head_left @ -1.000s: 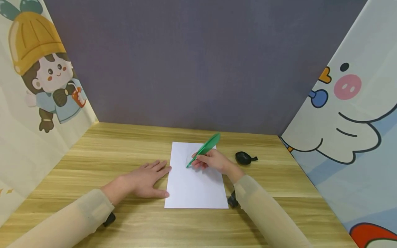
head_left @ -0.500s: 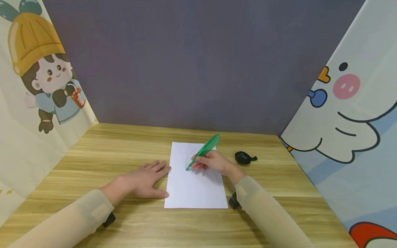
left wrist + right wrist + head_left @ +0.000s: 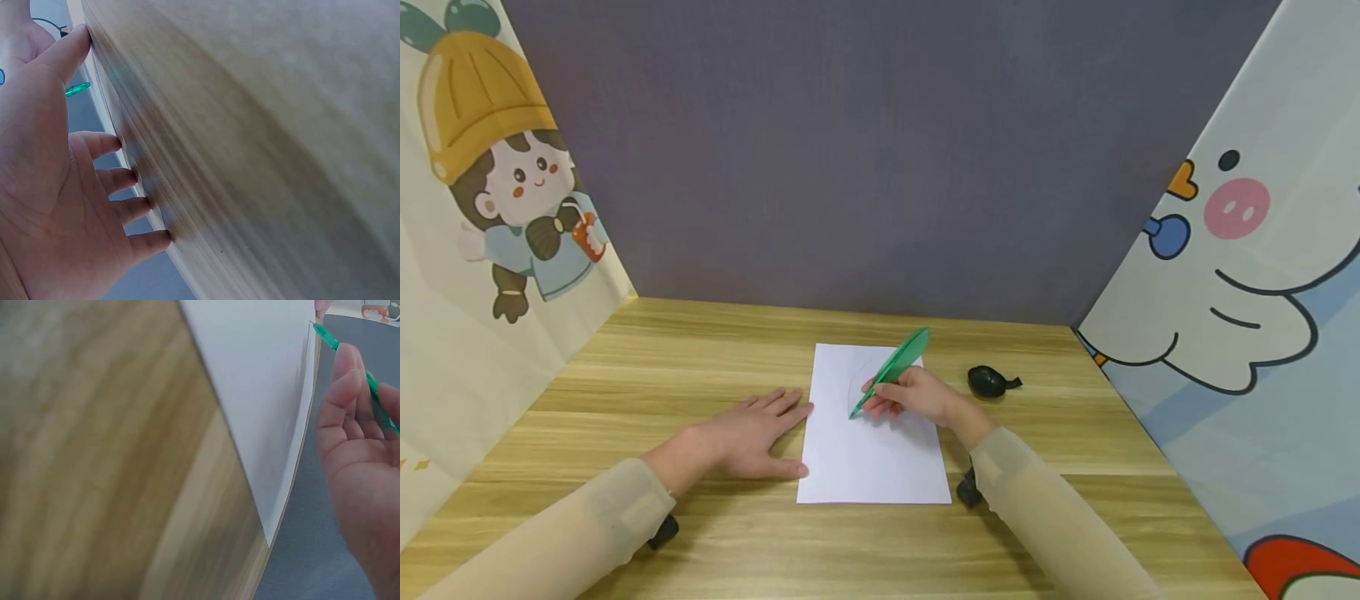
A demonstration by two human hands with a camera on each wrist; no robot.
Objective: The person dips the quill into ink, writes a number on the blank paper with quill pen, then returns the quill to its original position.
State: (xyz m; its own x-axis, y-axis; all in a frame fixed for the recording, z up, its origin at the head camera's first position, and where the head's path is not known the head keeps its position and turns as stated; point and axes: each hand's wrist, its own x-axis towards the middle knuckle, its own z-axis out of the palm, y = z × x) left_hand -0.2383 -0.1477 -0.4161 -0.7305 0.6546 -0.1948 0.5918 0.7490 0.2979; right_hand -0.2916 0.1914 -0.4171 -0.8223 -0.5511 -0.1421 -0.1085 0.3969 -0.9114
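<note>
A white sheet of paper point(image 3: 865, 467) lies on the wood-grain table in the head view. My right hand point(image 3: 917, 393) pinches a green feather-shaped pen point(image 3: 904, 357), its tip on the upper middle of the sheet and its plume leaning up to the right. A thin curved line runs on the paper from the tip upward. In the right wrist view, the green pen point(image 3: 326, 336) passes between the thumb and fingers. My left hand point(image 3: 756, 437) rests with fingers spread at the sheet's left edge, thumb and fingertips touching it. The left wrist view shows that left hand point(image 3: 69, 181) with straight fingers.
A small black object with a short tab point(image 3: 988, 382) lies right of the sheet. Behind the table point(image 3: 700, 333) rises a dark grey panel point(image 3: 850, 158). Printed cartoon panels flank it at left point(image 3: 445, 333) and right point(image 3: 1300, 350).
My right hand has moved the pen tip slightly down the sheet, and the curved line has grown longer. The left hand and the paper stay in place.
</note>
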